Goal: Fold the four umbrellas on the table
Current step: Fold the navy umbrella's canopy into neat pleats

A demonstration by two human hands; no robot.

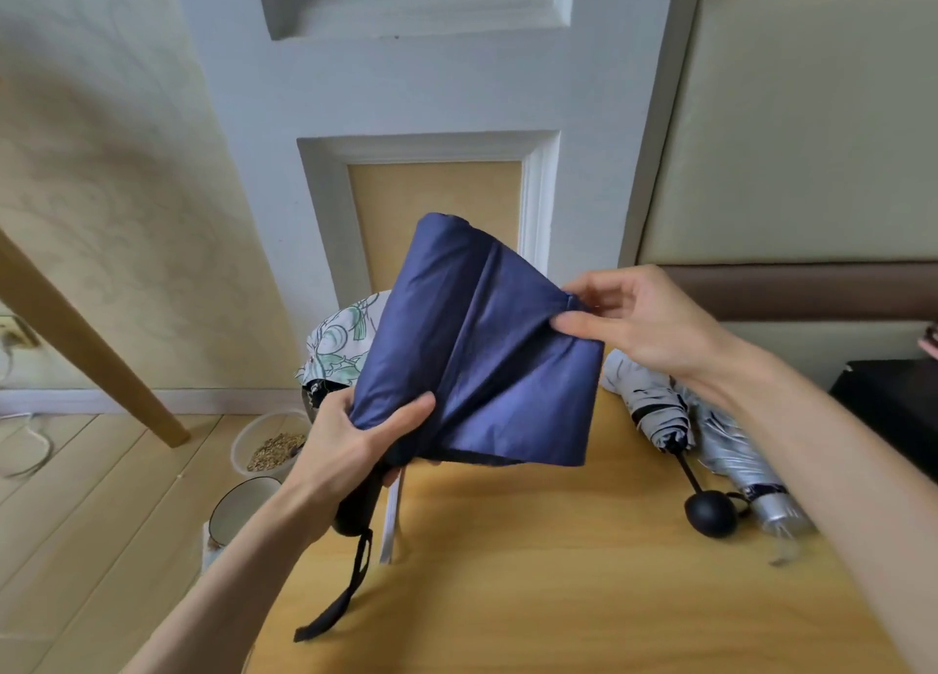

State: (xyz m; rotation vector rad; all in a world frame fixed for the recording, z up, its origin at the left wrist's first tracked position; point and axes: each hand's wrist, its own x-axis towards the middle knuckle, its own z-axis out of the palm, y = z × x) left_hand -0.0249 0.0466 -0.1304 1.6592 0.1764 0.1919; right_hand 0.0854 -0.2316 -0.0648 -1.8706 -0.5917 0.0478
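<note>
Navy umbrella (482, 358), held above the surface (507, 572). The left hand (355, 445) grips its canopy base by the handle; the right hand (644, 318) pinches a pleat at its right edge. Risk: if the pinch slips, pleats would likely bunch unevenly.

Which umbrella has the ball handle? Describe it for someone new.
On the wooden table, look right, below the right forearm. Two umbrellas lie together there. It is the pale one ending in a round black knob; its silver neighbour shows none.
</note>
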